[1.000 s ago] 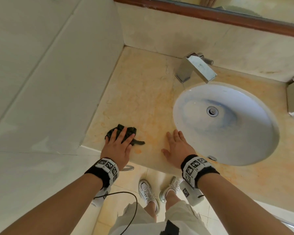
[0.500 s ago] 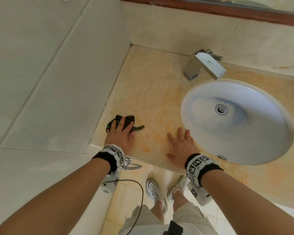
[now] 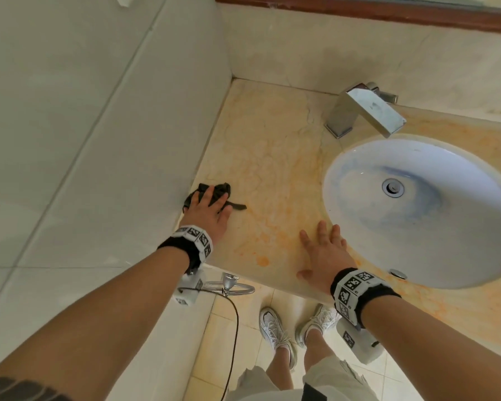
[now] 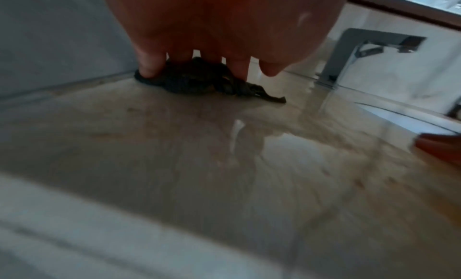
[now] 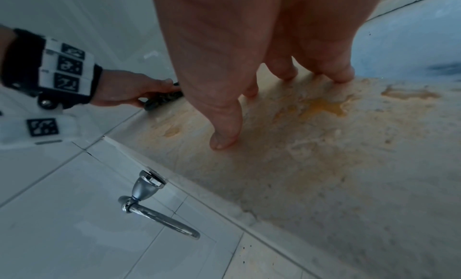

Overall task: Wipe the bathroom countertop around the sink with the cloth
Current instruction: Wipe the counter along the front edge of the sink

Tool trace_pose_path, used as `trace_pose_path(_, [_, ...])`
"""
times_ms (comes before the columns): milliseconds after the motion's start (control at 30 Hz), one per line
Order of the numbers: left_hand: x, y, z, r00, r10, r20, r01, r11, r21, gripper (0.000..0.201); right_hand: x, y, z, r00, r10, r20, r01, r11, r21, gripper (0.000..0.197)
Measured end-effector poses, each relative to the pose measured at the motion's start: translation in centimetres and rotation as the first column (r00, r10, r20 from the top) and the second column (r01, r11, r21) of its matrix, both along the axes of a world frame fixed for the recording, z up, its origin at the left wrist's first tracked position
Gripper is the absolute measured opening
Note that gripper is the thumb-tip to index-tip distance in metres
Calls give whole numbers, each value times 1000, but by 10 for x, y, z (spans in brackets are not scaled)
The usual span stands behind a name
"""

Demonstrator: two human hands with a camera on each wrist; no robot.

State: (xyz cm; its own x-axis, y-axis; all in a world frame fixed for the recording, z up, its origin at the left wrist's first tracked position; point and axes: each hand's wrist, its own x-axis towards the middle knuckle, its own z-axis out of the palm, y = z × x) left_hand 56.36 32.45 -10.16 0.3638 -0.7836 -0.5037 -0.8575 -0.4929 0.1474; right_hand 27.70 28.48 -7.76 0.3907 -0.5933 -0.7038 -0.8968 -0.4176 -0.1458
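Everywhere orange stains mottle the countertop [image 3: 272,157] — tiled wall [image 3: 99,111] beside.

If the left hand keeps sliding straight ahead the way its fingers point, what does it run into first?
Probably the back wall. The left hand presses the cloth beside the side wall, fingers pointing up the counter; that strip looks free, the faucet off to the right.

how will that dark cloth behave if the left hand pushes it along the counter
The cloth looks limp and bunched, so it should crumple, not slide flat. Its loose tail will probably drag. The left hand presses it flat-fingered, so it may slip out on the glossy counter.
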Motion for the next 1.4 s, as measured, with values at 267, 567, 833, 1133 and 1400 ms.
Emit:
trace_pose_path(267, [-20, 34, 6, 998, 62, -1, -62, 998, -5, 60, 1, 0, 4, 1000, 5, -18, -5, 1000, 0, 96])
trace_pose_path(567, [-81, 84, 20, 997, 81, 0, -81, 996, 37, 62, 11, 2, 10, 999, 2, -53, -1, 1000, 15, 111])
trace_pose_path(833, [-36, 58, 7, 1000, 20, 13, -20, 999, 46, 58, 8, 1, 5, 999, 3, -46, -3, 1000, 3, 111])
trace_pose_path(1133, [-42, 54, 10, 987, 159, 11, -159, 987, 24, 64, 7, 1, 3, 999, 5, -33, -5, 1000, -14, 110])
trace_pose_path(1400, [-103, 95, 13, 996, -69, -56, 70, 997, 23, 68, 8, 1, 6, 1000, -11, -23, 10, 1000, -19, 111])
